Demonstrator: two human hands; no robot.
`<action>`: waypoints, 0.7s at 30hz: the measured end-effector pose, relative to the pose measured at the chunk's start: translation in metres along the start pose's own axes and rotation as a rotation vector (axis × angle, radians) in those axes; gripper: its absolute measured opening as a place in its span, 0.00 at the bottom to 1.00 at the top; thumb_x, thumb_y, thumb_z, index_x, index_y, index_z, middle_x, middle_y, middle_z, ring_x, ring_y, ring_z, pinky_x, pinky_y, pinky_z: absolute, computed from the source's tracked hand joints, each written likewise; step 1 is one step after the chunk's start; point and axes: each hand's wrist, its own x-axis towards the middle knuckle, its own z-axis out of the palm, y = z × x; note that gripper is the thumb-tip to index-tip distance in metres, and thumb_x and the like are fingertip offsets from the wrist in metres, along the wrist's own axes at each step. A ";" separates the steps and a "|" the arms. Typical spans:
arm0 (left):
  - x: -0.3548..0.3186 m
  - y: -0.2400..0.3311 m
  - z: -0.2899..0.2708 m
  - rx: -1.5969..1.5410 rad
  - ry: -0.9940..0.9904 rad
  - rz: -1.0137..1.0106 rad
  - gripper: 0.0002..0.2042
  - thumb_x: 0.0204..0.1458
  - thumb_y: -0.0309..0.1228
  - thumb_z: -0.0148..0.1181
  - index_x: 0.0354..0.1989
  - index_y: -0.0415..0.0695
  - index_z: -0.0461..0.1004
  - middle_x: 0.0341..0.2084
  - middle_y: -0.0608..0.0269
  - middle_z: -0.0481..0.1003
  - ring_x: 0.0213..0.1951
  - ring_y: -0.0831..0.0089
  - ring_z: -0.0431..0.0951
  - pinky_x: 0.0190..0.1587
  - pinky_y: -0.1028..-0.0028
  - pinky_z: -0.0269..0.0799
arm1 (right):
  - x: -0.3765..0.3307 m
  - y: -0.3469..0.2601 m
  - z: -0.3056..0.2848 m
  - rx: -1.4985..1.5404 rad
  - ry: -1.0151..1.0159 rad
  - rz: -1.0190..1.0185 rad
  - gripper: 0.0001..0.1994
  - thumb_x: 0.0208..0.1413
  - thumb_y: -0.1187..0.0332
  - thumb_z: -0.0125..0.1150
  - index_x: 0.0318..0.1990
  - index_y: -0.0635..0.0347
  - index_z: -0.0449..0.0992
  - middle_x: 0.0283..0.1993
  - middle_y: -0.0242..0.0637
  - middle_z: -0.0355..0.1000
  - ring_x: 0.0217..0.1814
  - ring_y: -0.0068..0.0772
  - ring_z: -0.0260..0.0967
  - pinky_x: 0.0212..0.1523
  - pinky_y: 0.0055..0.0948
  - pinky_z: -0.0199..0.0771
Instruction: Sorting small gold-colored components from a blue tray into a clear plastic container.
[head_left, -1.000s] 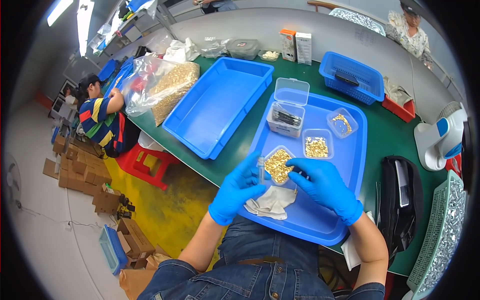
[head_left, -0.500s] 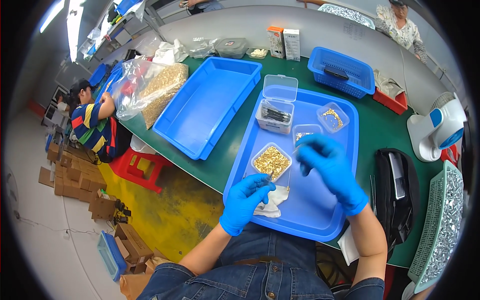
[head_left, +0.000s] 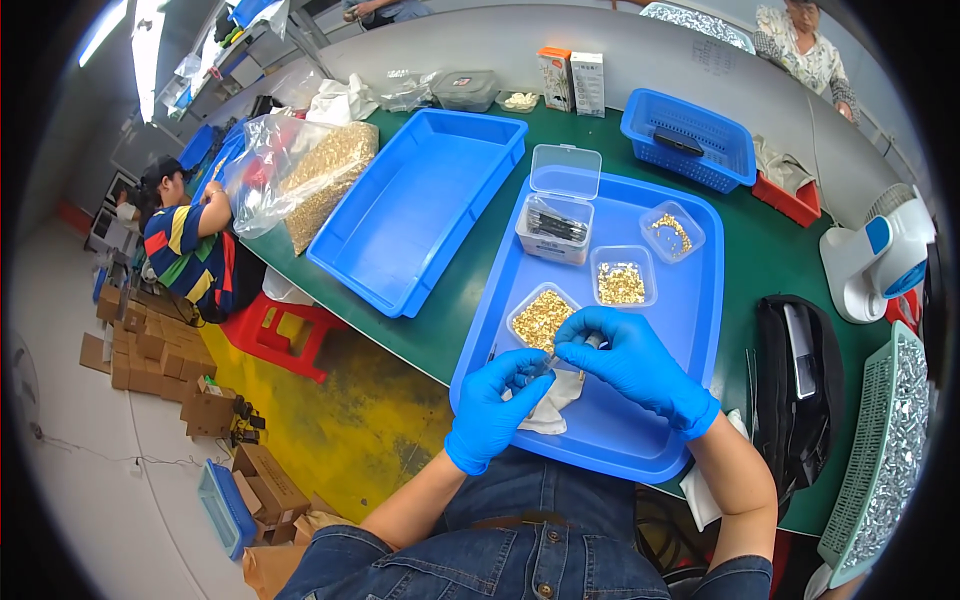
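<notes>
Both my hands wear blue gloves and meet over the near part of a blue tray [head_left: 690, 330]. My left hand [head_left: 495, 405] and my right hand [head_left: 625, 362] pinch a thin metal tool [head_left: 545, 365] between their fingertips; which hand carries it I cannot tell for sure. Right behind them a small clear tub of gold parts [head_left: 540, 317] sits on the tray. A white cloth [head_left: 552, 402] lies under my hands. Farther back stand a second tub of gold parts [head_left: 622, 282], a third small tub [head_left: 672, 232] and an open clear box of dark pieces [head_left: 555, 225].
An empty blue bin [head_left: 420, 205] lies to the left on the green table [head_left: 780, 265]. A clear bag of gold parts [head_left: 320, 180] sits at the far left, a blue basket [head_left: 685, 140] at the back, a black bag [head_left: 795, 385] to the right. A person in a striped shirt [head_left: 190, 250] sits at left.
My hands have come together at the tray's near side; a second ago they were at the nearest tub of gold parts. The view has shifted slightly.
</notes>
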 end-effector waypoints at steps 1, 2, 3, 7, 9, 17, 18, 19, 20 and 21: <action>0.000 -0.001 0.000 0.047 -0.001 0.034 0.14 0.48 0.19 0.58 0.44 0.36 0.70 0.32 0.61 0.75 0.30 0.82 0.71 0.34 0.82 0.69 | 0.000 0.002 0.001 -0.034 0.002 -0.029 0.11 0.54 0.64 0.57 0.38 0.62 0.73 0.29 0.29 0.68 0.30 0.17 0.59 0.34 0.19 0.65; 0.000 -0.001 0.000 0.094 -0.002 0.069 0.14 0.48 0.19 0.58 0.45 0.36 0.70 0.32 0.61 0.75 0.30 0.82 0.71 0.34 0.81 0.69 | 0.000 0.003 0.001 -0.067 0.004 -0.057 0.11 0.54 0.64 0.57 0.38 0.62 0.74 0.29 0.29 0.68 0.30 0.17 0.59 0.33 0.19 0.65; -0.001 0.000 0.000 0.093 -0.004 0.065 0.14 0.48 0.19 0.58 0.45 0.36 0.70 0.32 0.61 0.75 0.30 0.82 0.71 0.34 0.81 0.69 | -0.001 0.003 0.001 -0.066 0.004 -0.053 0.11 0.54 0.64 0.57 0.38 0.62 0.74 0.29 0.29 0.68 0.30 0.17 0.59 0.33 0.19 0.65; -0.001 0.011 0.000 0.000 0.014 -0.025 0.10 0.49 0.19 0.55 0.41 0.37 0.70 0.30 0.62 0.74 0.30 0.82 0.70 0.35 0.81 0.68 | 0.002 0.003 -0.005 -0.020 0.151 -0.102 0.09 0.53 0.66 0.58 0.38 0.60 0.73 0.26 0.27 0.65 0.24 0.13 0.57 0.24 0.13 0.59; 0.001 0.013 -0.003 -0.237 0.003 -0.036 0.07 0.50 0.20 0.53 0.39 0.37 0.69 0.28 0.64 0.73 0.29 0.82 0.69 0.34 0.81 0.67 | 0.001 -0.003 -0.010 0.135 0.152 0.054 0.08 0.54 0.66 0.58 0.38 0.60 0.73 0.24 0.26 0.64 0.22 0.13 0.57 0.22 0.14 0.58; 0.004 0.011 -0.003 -0.278 0.048 -0.051 0.04 0.51 0.21 0.51 0.35 0.39 0.68 0.23 0.69 0.67 0.25 0.83 0.64 0.28 0.81 0.60 | 0.000 -0.008 -0.004 0.243 0.124 0.157 0.08 0.55 0.65 0.57 0.38 0.60 0.72 0.21 0.25 0.61 0.19 0.13 0.55 0.20 0.14 0.56; 0.004 0.012 -0.002 -0.217 0.052 -0.056 0.04 0.51 0.22 0.52 0.35 0.39 0.68 0.22 0.70 0.66 0.24 0.84 0.63 0.27 0.82 0.59 | 0.000 -0.008 -0.003 0.244 0.122 0.152 0.09 0.55 0.65 0.57 0.38 0.60 0.72 0.21 0.25 0.61 0.19 0.13 0.55 0.20 0.14 0.55; 0.005 0.013 -0.002 -0.216 0.053 -0.057 0.04 0.51 0.22 0.52 0.35 0.39 0.68 0.22 0.70 0.66 0.24 0.84 0.63 0.27 0.82 0.59 | 0.000 -0.008 -0.003 0.244 0.121 0.153 0.09 0.55 0.65 0.57 0.38 0.60 0.72 0.21 0.25 0.61 0.19 0.13 0.55 0.20 0.14 0.55; 0.005 0.014 -0.002 -0.214 0.048 -0.056 0.04 0.51 0.22 0.52 0.34 0.39 0.68 0.22 0.70 0.67 0.24 0.84 0.63 0.27 0.82 0.59 | 0.000 -0.008 -0.002 0.234 0.116 0.147 0.09 0.55 0.65 0.57 0.38 0.60 0.72 0.21 0.25 0.61 0.19 0.12 0.55 0.19 0.14 0.55; 0.006 0.014 -0.001 -0.211 0.042 -0.055 0.04 0.51 0.23 0.52 0.34 0.39 0.68 0.22 0.70 0.67 0.24 0.84 0.63 0.27 0.82 0.59 | 0.000 -0.008 -0.002 0.224 0.110 0.141 0.09 0.55 0.65 0.57 0.38 0.60 0.72 0.21 0.25 0.61 0.19 0.12 0.55 0.19 0.14 0.55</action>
